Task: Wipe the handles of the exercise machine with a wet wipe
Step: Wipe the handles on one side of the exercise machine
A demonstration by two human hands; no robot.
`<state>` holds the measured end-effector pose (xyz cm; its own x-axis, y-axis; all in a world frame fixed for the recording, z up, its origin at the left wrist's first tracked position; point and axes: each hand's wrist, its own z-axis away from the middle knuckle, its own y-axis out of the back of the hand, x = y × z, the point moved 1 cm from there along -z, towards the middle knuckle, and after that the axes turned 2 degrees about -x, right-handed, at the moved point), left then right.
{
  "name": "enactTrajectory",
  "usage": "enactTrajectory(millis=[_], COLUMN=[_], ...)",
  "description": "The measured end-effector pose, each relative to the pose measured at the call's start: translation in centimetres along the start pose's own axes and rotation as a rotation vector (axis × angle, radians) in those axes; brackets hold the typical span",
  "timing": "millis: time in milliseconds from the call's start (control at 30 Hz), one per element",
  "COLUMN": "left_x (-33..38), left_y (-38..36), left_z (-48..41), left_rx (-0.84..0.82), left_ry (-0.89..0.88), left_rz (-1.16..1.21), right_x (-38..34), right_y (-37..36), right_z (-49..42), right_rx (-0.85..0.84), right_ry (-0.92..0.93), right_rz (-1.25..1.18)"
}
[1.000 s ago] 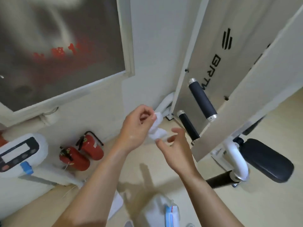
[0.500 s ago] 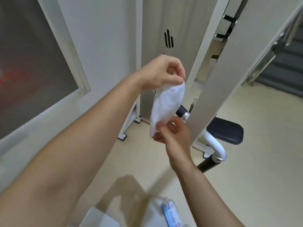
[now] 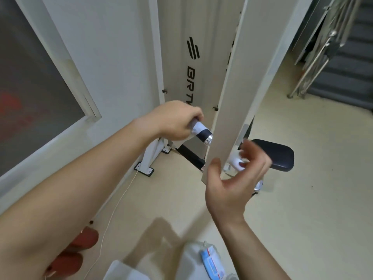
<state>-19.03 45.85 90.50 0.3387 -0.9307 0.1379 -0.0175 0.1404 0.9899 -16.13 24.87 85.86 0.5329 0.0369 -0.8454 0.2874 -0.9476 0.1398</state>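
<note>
My left hand (image 3: 175, 121) is closed around the upper black handle (image 3: 204, 136) of the white exercise machine (image 3: 234, 81), with the white wet wipe (image 3: 198, 127) wrapped between palm and grip. Only the handle's chrome-capped end sticks out past the wipe. A second black handle (image 3: 190, 157) runs lower down, below my left hand. My right hand (image 3: 234, 182) hovers open with spread fingers in front of the machine's white upright, holding nothing.
A black padded seat (image 3: 276, 156) sits right of the upright. A wipe packet (image 3: 212, 261) lies at the bottom on a white surface. Red fire extinguishers (image 3: 80, 247) and a thin cable (image 3: 119, 201) are on the floor at left. Metal stair railings (image 3: 314, 51) stand at the right.
My left hand has dropped from holding the wipe up in the air and now wraps it around the upper handle. My right hand has let go of the wipe and opened.
</note>
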Motion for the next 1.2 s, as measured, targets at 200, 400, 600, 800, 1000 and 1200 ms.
enactTrajectory(millis=[200,400,600,800,1000,1200], left_x=[1.8,3.1,3.4,1.5,2.4,3.5], left_y=[-0.8,-1.3,-3.9,-0.4,-0.1,-2.9], left_z=[-1.9,-3.3,-1.8,-1.7,-3.4,-3.3], left_rx=[-0.121,-0.161,0.119,-0.215,-0.238,-0.053], left_ry=[-0.099,-0.109,-0.271,-0.133,-0.116,-0.158], left_rz=[-0.514,-0.473,-0.122,-0.216,-0.556,-0.432], right_x=[0.7,2.4,3.2,3.2,3.4,3.9], right_y=[-1.2,-1.5,-1.0,-0.7,-0.5,0.0], right_z=[-5.9,-7.1,-7.6,-7.8,-7.5,-7.6], right_rx=[-0.227,-0.228,-0.251,-0.274,-0.296,-0.286], right_ry=[-0.153,-0.164,-0.153,-0.133,-0.113,-0.110], right_rz=[0.060,0.060,0.083,0.071,0.050,0.054])
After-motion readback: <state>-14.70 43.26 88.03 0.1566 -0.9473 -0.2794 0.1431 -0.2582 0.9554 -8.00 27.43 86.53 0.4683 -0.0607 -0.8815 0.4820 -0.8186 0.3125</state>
